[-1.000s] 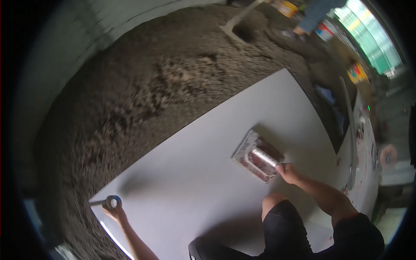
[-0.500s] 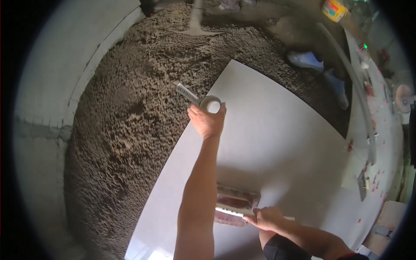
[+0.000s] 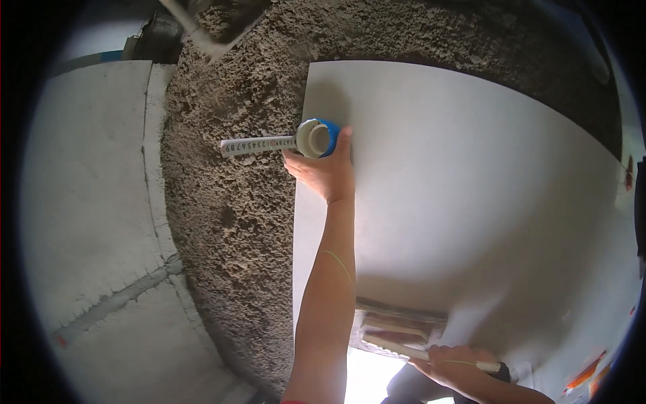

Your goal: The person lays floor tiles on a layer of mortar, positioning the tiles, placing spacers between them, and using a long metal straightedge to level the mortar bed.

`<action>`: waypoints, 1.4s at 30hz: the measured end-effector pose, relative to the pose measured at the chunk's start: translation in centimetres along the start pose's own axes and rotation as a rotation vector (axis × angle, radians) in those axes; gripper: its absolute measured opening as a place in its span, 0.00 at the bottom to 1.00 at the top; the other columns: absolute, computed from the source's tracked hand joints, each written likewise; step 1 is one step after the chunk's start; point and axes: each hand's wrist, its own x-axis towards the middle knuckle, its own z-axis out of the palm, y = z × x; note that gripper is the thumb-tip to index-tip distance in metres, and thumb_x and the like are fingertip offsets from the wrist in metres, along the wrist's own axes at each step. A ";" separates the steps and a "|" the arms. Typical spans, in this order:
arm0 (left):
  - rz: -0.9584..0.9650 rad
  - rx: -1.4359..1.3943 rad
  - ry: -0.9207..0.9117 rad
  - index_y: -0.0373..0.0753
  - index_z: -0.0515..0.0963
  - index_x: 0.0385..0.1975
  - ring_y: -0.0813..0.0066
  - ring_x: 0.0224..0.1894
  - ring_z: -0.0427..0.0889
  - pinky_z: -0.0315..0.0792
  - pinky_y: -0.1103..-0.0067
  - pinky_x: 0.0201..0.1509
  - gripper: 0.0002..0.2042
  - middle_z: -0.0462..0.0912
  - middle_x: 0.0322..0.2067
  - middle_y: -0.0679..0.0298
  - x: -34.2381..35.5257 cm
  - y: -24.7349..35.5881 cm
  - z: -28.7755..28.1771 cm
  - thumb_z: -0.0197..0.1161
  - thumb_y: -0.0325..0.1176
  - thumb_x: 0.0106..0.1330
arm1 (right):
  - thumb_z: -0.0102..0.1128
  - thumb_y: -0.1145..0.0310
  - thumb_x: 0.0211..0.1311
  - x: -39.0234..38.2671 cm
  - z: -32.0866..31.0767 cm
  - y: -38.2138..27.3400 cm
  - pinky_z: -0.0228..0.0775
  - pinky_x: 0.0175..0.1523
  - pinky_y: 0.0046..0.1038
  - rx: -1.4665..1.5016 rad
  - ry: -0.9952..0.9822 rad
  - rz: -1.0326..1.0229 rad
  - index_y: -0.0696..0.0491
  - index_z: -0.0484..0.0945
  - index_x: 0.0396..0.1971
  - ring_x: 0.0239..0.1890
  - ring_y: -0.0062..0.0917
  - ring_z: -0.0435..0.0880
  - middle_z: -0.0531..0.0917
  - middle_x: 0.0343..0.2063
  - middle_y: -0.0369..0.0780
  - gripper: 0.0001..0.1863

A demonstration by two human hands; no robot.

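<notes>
My left hand (image 3: 326, 175) is curled around a short cylinder (image 3: 317, 138), white inside with a blue side, over the left edge of a large pale tile (image 3: 431, 182). A white measuring strip (image 3: 259, 146) with dark marks sticks out leftward from beside the cylinder, over rough mortar. I cannot tell whether the strip and cylinder are one piece. Low on the tile, my right hand (image 3: 452, 363) is closed on a pale bar (image 3: 393, 347). The bar lies across a flat rectangular trowel-like tool (image 3: 397, 323) with a reddish-brown middle; how they join is unclear.
Crumbly brown mortar (image 3: 229, 222) lies along the tile's left and far edges. A grey wall or slab (image 3: 94, 168) borders it on the left. A blurred pale pole-like tool (image 3: 195, 34) reaches into the mortar at the far left. Orange-red items (image 3: 587, 372) lie at lower right.
The view has turned and shifted, so the tile's left edge now stands nearly upright. The measuring strip lies closer to level, and the cylinder's blue side shows. Both hands keep their holds.
</notes>
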 end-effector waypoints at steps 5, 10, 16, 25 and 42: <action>0.017 -0.118 -0.051 0.27 0.45 0.63 0.54 0.59 0.61 0.65 0.59 0.63 0.59 0.55 0.53 0.51 0.0 0.0 -0.9 0.77 0.59 0.42 | 0.49 0.36 0.61 0.2 1.1 0.5 0.71 0.53 0.39 0.065 0.034 0.014 0.49 0.80 0.47 0.42 0.37 0.84 0.82 0.39 0.55 0.32; 0.014 -0.185 -0.065 0.28 0.42 0.65 0.53 0.60 0.60 0.64 0.60 0.64 0.61 0.54 0.54 0.51 -0.6 -0.2 -1.6 0.77 0.58 0.43 | 0.38 0.38 0.67 -5.2 -5.7 -1.5 0.74 0.43 0.43 0.130 0.089 -0.073 0.53 0.78 0.39 0.35 0.44 0.84 0.84 0.34 0.43 0.32; 0.421 -0.078 -0.293 0.33 0.41 0.69 0.43 0.66 0.55 0.56 0.58 0.69 0.44 0.50 0.64 0.41 -4.8 -8.9 -8.5 0.63 0.40 0.61 | 0.43 0.41 0.67 -2.8 -0.4 3.7 0.73 0.41 0.44 0.140 0.380 0.003 0.54 0.77 0.38 0.33 0.45 0.83 0.83 0.31 0.48 0.29; -0.034 0.480 -0.189 0.32 0.44 0.70 0.46 0.73 0.43 0.42 0.58 0.74 0.34 0.44 0.71 0.44 -30.9 -25.5 -22.5 0.40 0.48 0.72 | 0.45 0.49 0.70 -6.4 -9.9 -3.5 0.73 0.34 0.46 0.065 0.593 -0.066 0.59 0.75 0.38 0.29 0.48 0.82 0.82 0.25 0.50 0.24; -0.056 0.468 -0.149 0.32 0.42 0.71 0.48 0.74 0.41 0.38 0.59 0.75 0.34 0.41 0.72 0.45 -32.1 -26.2 -21.2 0.37 0.50 0.72 | 0.35 0.46 0.72 -5.9 -12.1 -14.4 0.73 0.40 0.43 -0.174 0.501 -0.296 0.55 0.77 0.41 0.29 0.41 0.84 0.83 0.25 0.48 0.28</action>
